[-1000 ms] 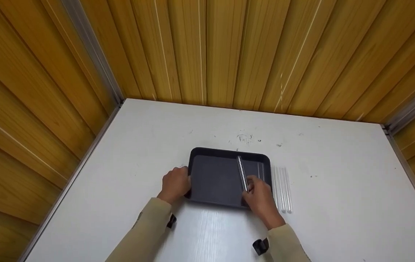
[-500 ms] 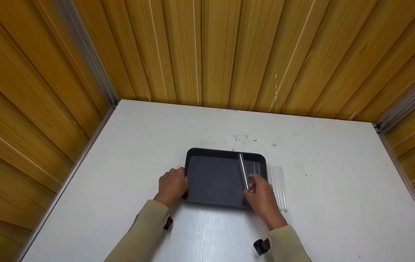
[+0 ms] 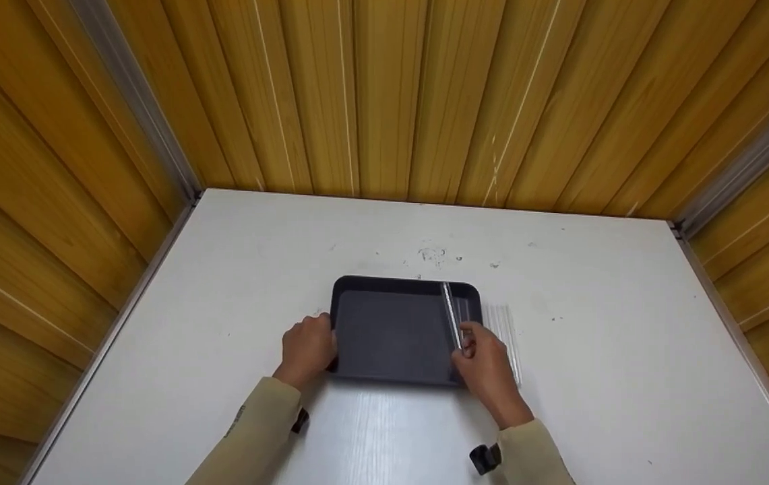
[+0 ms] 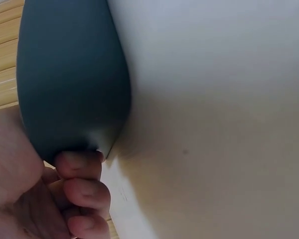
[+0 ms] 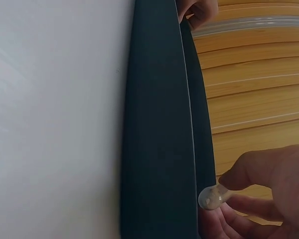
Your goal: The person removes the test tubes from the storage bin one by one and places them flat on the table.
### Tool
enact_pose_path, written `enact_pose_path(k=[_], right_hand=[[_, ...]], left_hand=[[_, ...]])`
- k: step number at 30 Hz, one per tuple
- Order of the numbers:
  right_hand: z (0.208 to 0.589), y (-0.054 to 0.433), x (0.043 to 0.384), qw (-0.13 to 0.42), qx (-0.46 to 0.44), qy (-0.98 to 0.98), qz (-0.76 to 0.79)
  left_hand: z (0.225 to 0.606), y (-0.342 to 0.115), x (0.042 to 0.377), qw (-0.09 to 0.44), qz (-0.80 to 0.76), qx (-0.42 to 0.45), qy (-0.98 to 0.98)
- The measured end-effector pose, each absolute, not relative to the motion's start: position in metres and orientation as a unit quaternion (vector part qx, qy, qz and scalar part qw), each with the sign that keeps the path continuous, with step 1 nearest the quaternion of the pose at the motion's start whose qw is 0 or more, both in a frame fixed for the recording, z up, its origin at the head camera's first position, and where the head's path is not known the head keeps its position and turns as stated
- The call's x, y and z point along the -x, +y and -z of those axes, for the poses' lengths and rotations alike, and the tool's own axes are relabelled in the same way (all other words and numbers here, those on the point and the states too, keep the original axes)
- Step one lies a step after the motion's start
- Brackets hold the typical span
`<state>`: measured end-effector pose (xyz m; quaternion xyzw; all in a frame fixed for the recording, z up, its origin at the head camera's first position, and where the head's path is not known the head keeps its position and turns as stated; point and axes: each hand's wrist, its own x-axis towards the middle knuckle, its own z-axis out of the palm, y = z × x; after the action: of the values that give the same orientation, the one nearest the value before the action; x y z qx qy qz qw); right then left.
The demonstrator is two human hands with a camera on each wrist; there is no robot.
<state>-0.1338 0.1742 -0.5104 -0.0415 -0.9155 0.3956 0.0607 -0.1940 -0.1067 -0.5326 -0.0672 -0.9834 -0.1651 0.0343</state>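
A dark grey rectangular tray (image 3: 384,337) lies on the white table. My left hand (image 3: 308,347) grips its left wall, with the fingers curled under the rim in the left wrist view. Between thumb and fingers, my right hand (image 3: 487,364) pinches a clear glass test tube (image 3: 451,315) near its closest end, over the tray's right part. The tube slants, its far end close to the back wall. In the right wrist view the rounded tip of the test tube (image 5: 213,197) sticks out from the fingers beside the tray's near wall (image 5: 159,124).
Several clear tubes (image 3: 507,333) lie side by side on the table just right of the tray, partly hidden by my right hand. Faint pale lines show inside the tray at its right end. Wood-patterned walls (image 3: 384,101) enclose the table's back and sides.
The head view has swung a little to the right. Relative to the tray, my right hand and the test tube have shifted slightly right. My left hand keeps its place on the tray.
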Motion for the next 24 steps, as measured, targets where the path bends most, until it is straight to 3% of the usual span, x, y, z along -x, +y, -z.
enact_pose_path(k=[10,24], right_hand=[[0.51,0.186,0.126,0.067,0.068,-0.907,-0.41],[0.507,0.198,0.119,0.087,0.076,-0.914,-0.389]], left_hand=[[0.536,-0.107,0.191,0.06,0.148,0.089,-0.983],[0.536,-0.107,0.191,0.047,0.151,0.089,-0.983]])
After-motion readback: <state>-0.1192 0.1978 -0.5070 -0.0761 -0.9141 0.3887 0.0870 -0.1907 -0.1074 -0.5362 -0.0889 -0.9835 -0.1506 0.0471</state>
